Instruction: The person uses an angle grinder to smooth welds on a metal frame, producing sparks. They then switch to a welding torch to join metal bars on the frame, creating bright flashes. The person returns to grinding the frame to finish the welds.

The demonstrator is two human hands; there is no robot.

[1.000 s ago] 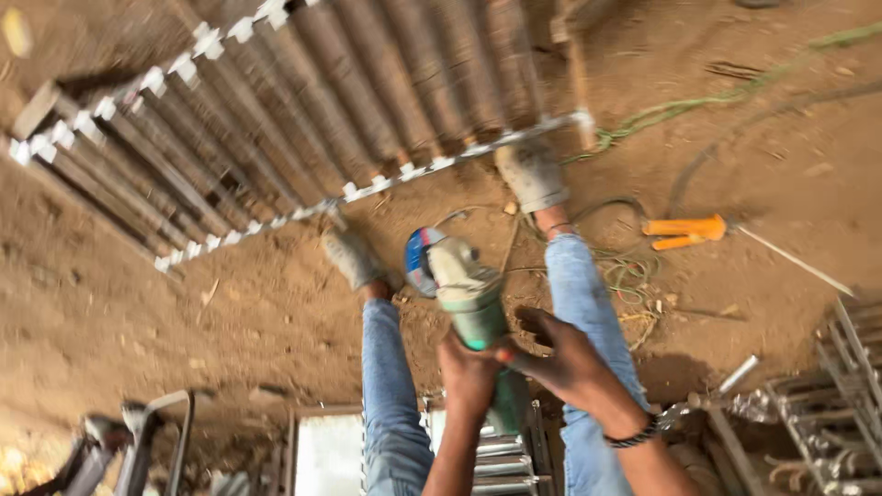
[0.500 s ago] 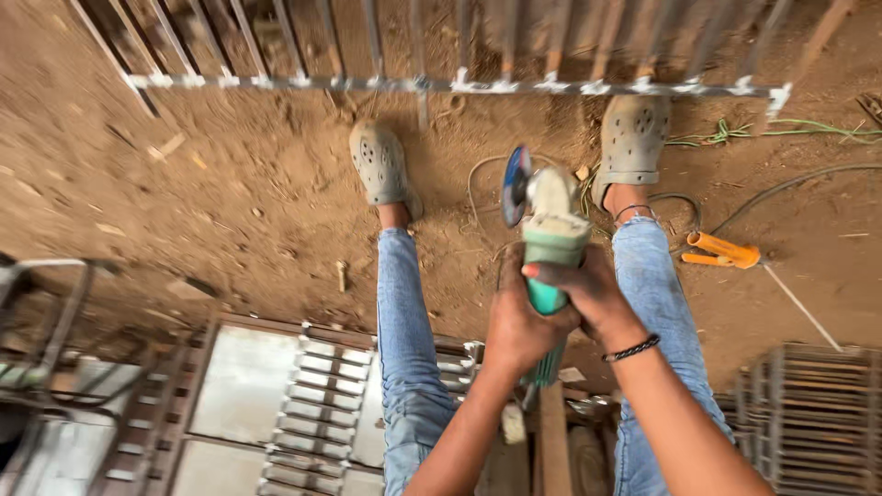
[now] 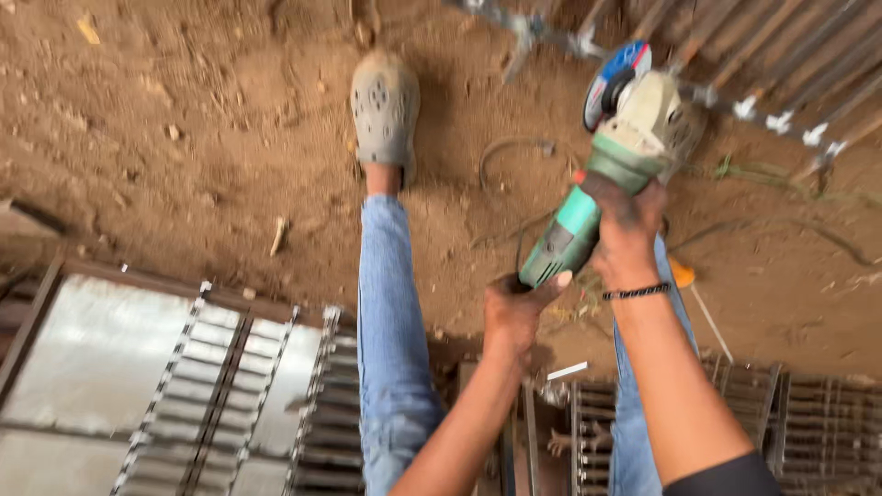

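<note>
Now the angle grinder (image 3: 602,174) sits higher and further right in the head view than half a second ago, when it was held low between the knees with both hands bunched on its body. The hands have spread apart: the right hand (image 3: 629,234) is wrapped around the grinder's neck just behind the head, a dark beaded bracelet (image 3: 636,292) on its wrist, while the left hand (image 3: 514,312) is closed on the tail end of the green handle, thumb lying along it. The metal grille (image 3: 763,83), earlier stretched across the top of the view, now shows only in the upper right corner.

The grinder has a teal-green body, a dusty pale gear head and a disc (image 3: 614,78) with a blue and red label, tilted up and left. It is held in the air over the dirt floor (image 3: 184,138), its head overlapping the grille's edge in the view; whether they touch cannot be told. One grey clog (image 3: 384,106) is planted on the dirt to the left, above a blue-jeaned leg (image 3: 390,331). Welded metal frames (image 3: 230,386) lie along the bottom.
</note>
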